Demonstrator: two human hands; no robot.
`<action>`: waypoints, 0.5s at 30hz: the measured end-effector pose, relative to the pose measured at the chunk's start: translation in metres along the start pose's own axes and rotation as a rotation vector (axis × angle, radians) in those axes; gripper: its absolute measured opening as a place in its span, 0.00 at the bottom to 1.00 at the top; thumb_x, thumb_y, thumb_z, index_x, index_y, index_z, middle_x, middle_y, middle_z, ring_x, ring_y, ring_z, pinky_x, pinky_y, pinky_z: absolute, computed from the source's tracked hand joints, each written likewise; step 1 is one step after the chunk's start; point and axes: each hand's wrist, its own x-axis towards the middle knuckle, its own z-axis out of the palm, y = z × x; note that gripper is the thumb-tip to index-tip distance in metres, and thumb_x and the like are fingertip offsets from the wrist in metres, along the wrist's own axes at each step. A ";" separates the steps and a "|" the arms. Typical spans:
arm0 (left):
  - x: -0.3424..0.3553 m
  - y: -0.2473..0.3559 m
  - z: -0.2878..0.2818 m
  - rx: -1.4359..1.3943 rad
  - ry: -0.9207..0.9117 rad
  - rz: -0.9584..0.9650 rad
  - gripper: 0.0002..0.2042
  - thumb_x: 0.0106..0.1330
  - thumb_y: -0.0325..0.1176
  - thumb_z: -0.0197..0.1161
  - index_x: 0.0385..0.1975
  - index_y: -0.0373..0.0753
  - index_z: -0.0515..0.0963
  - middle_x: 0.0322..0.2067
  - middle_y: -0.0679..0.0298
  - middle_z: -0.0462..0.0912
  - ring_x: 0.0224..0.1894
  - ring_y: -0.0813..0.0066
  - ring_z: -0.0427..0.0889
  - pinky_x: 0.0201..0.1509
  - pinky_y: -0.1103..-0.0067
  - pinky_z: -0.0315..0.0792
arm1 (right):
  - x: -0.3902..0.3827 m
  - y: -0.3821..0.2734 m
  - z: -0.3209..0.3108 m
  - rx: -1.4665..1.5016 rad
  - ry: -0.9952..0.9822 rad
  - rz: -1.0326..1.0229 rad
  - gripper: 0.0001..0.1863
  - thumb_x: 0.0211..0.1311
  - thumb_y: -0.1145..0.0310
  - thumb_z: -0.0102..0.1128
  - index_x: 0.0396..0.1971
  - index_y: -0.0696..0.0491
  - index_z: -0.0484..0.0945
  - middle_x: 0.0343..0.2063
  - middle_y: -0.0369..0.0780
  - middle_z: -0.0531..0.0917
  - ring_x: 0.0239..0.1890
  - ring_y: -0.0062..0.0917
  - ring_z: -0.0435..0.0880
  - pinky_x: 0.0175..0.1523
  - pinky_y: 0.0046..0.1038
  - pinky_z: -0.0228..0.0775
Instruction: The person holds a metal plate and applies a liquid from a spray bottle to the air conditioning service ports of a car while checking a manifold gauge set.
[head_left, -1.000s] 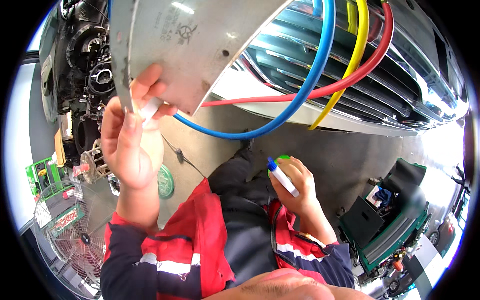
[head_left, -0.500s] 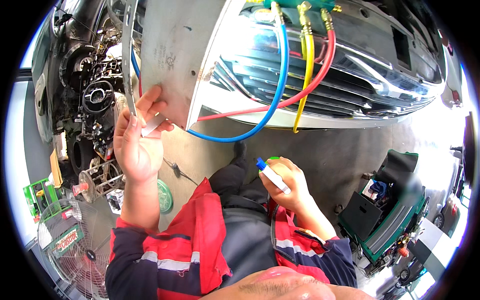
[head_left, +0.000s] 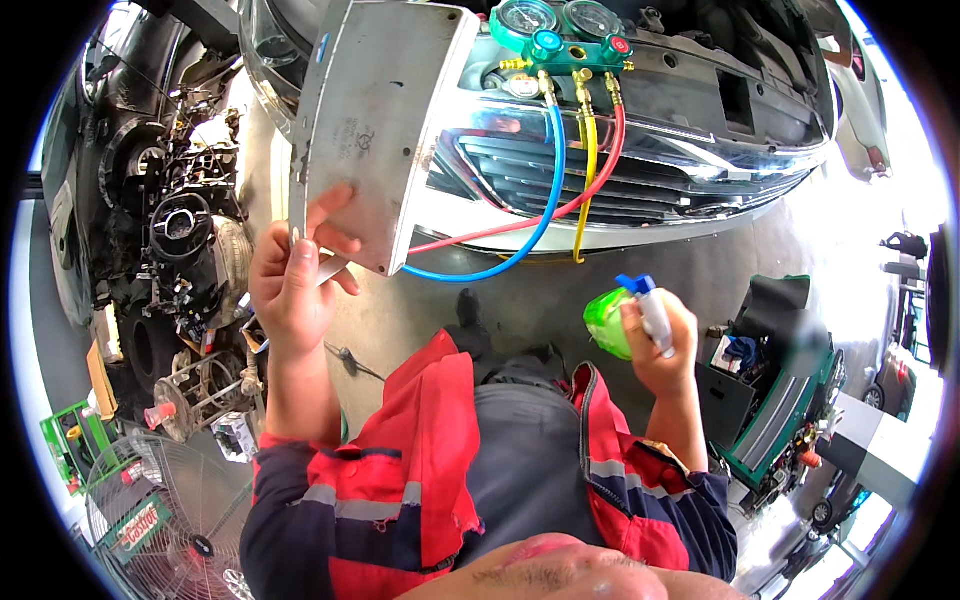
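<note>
A long grey panel [head_left: 375, 130], with a raised edge and a faint stamped mark, extends upward at the left of centre. At its lower left corner my left hand [head_left: 297, 290] grips the edge, thumb on one side and fingertips against the face. Whatever supports the panel's far end is cut off at the top. Farther right, my right hand [head_left: 668, 345] is wrapped round the neck of a spray bottle [head_left: 606, 322] with a green body and a blue and white trigger head. The bottle is held in front of my body, apart from the panel.
A manifold gauge set [head_left: 575, 45] with blue, yellow and red hoses [head_left: 557, 180] rests over a car front [head_left: 650, 170]. A stripped car interior [head_left: 180, 220] lies left, with a fan [head_left: 170, 530] below. A green tool cart [head_left: 785, 400] stands right.
My right hand has moved right and slightly up, bringing the green bottle body into view. The panel and my left hand appear shifted slightly right, while more of the gauges shows.
</note>
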 end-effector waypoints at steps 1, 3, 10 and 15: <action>0.003 0.002 -0.001 0.003 -0.019 -0.006 0.09 0.69 0.33 0.49 0.31 0.34 0.65 0.52 0.33 0.70 0.36 0.71 0.81 0.18 0.85 0.76 | 0.002 -0.002 -0.005 0.015 0.050 -0.032 0.05 0.54 0.75 0.60 0.23 0.58 0.76 0.18 0.39 0.74 0.20 0.27 0.73 0.28 0.25 0.64; 0.007 0.001 -0.003 0.000 -0.050 -0.015 0.09 0.69 0.33 0.49 0.30 0.34 0.65 0.52 0.33 0.70 0.36 0.71 0.81 0.18 0.85 0.76 | 0.004 -0.001 -0.012 0.028 0.158 -0.037 0.04 0.56 0.75 0.61 0.25 0.59 0.77 0.20 0.38 0.77 0.22 0.21 0.75 0.30 0.23 0.65; 0.021 0.002 -0.003 -0.026 -0.109 -0.059 0.07 0.68 0.30 0.50 0.32 0.33 0.69 0.49 0.32 0.72 0.33 0.72 0.81 0.20 0.86 0.74 | 0.014 -0.014 -0.052 0.222 0.531 0.165 0.09 0.62 0.71 0.57 0.31 0.62 0.81 0.29 0.41 0.84 0.33 0.21 0.81 0.43 0.24 0.71; 0.030 -0.002 0.002 0.000 -0.137 -0.087 0.07 0.68 0.30 0.49 0.32 0.32 0.68 0.49 0.33 0.72 0.32 0.72 0.81 0.21 0.86 0.75 | 0.035 -0.005 -0.075 0.281 0.722 0.035 0.09 0.61 0.71 0.55 0.29 0.63 0.80 0.28 0.41 0.83 0.34 0.26 0.82 0.45 0.28 0.71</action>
